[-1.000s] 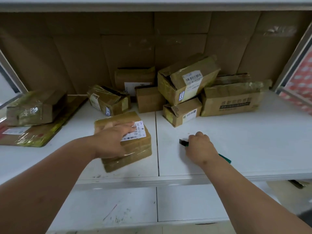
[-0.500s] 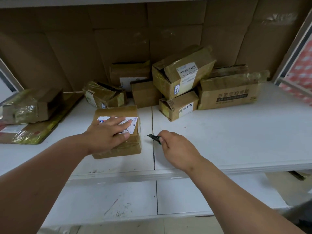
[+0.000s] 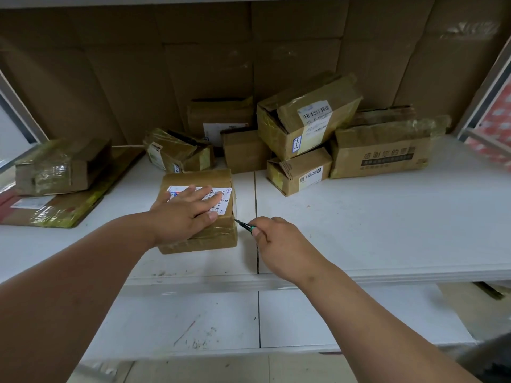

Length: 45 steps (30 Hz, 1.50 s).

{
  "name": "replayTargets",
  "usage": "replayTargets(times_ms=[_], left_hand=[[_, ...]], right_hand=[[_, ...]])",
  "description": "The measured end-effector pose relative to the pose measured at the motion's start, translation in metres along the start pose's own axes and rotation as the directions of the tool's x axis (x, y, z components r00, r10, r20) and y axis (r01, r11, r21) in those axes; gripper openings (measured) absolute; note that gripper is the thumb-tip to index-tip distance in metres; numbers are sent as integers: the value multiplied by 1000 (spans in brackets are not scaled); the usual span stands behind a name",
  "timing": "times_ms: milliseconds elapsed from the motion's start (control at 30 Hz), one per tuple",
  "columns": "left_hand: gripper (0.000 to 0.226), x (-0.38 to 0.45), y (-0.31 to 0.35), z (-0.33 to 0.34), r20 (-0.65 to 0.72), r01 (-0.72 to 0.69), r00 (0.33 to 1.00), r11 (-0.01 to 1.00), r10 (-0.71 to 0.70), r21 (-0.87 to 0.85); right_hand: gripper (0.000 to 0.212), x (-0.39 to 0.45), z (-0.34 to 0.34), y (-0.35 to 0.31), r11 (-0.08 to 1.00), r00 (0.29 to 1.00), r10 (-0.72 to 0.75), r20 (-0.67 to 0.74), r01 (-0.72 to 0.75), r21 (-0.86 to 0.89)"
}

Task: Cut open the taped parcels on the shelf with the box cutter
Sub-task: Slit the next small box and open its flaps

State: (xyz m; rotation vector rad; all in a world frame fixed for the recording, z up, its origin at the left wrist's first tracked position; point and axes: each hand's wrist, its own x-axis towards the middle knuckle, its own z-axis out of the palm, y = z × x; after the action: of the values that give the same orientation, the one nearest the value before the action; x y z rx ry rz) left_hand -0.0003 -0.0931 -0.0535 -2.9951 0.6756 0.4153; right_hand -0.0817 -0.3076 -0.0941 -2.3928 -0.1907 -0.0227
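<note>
while the left hand (image 3: 184,214) lies flat on the front parcel (image 3: 197,211), fingers (image 3: 206,195) spread straight across its white label, the right hand (image 3: 279,241) pinches the box cutter (image 3: 244,225) between thumb and curled fingers, its blade tip touching the parcel's right side at the taped seam. to my eye the cut should run shallow along that seam, drawn away from the steadying hand, with firm downward pressure so the box doesn't skid. the parcel sits near the front of the white shelf (image 3: 373,230); more taped boxes crowd the back against a brown cardboard wall (image 3: 193,51), and a scuffed lower shelf (image 3: 193,322) shows below.
</note>
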Motion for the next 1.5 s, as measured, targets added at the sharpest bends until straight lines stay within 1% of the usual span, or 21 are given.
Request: replayTargets(times_ms=[133,500,633,733,867,933,1133,1267,1367,1467,1500], left_hand=[[54,0,0,0,-2,3,1000,1000,-3,1],[57,3,-3,4,9,-11,1000,1000,11,4],[58,3,-2,4,16,-17,1000,1000,17,3],[58,2,-2,4,17,-15,1000,1000,15,5],[58,0,0,4,10,-14,1000,1000,14,-12],[58,-1,0,4,8,-15,1000,1000,15,-13],[59,0,-1,4,8,-21,1000,1000,21,-14],[59,1,-1,4,-1,-21,1000,1000,21,-17],[60,1,-1,5,3,-25,1000,1000,25,-15],[58,1,-4,4,2,-13,1000,999,13,-30],[58,1,-5,4,6,-11,1000,999,12,-37]], right_hand=[[25,0,3,-2,1000,1000,6,-26,-6,10],[25,0,9,-10,996,996,84,-15,-83,21],[24,-4,14,-11,994,994,110,-28,-110,-19],[19,-7,18,-12,989,992,123,-36,-125,-75],[24,-10,24,-13,986,986,164,-44,-164,-5],[24,-10,25,-12,984,983,179,-49,-179,-2],[21,-8,30,-9,970,976,218,-21,-219,-109],[20,-2,28,-11,951,960,278,24,-272,-150],[25,2,24,-13,937,945,322,58,-309,-165],[23,2,23,-18,898,922,350,168,-279,-340],[23,0,22,-18,889,917,355,179,-272,-368]])
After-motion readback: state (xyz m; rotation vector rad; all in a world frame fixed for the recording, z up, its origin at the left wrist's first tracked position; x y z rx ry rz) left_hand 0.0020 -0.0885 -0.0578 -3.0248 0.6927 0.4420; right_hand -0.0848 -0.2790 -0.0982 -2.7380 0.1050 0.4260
